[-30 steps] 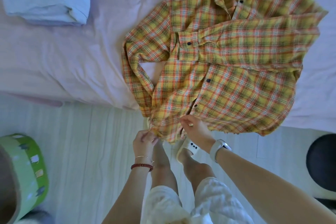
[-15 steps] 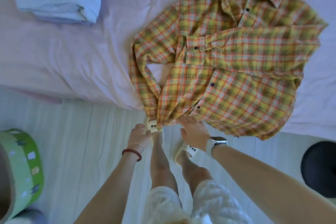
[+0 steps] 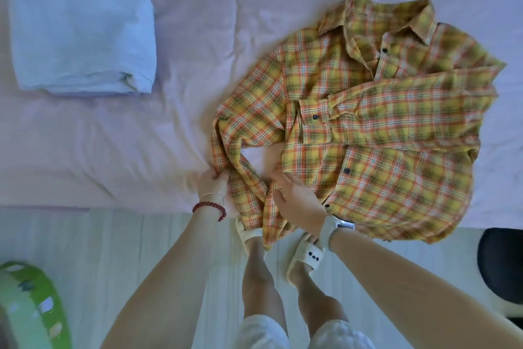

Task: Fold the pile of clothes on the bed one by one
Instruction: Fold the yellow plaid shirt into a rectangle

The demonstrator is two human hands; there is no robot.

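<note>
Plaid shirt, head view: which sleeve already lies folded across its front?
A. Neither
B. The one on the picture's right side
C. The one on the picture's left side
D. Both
B: on the plaid shirt the sleeve from the picture's right lies across the chest, while the left hand grips the other sleeve, bunched at the bed's edge.

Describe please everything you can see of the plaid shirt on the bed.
The plaid shirt is yellow, orange and green check, of light woven cloth, with a collar and dark buttons. It lies front up on the pink bed, one sleeve folded across the chest, its hem hanging over the edge. The left hand grips the other sleeve; the right hand rests open on the front.
</note>
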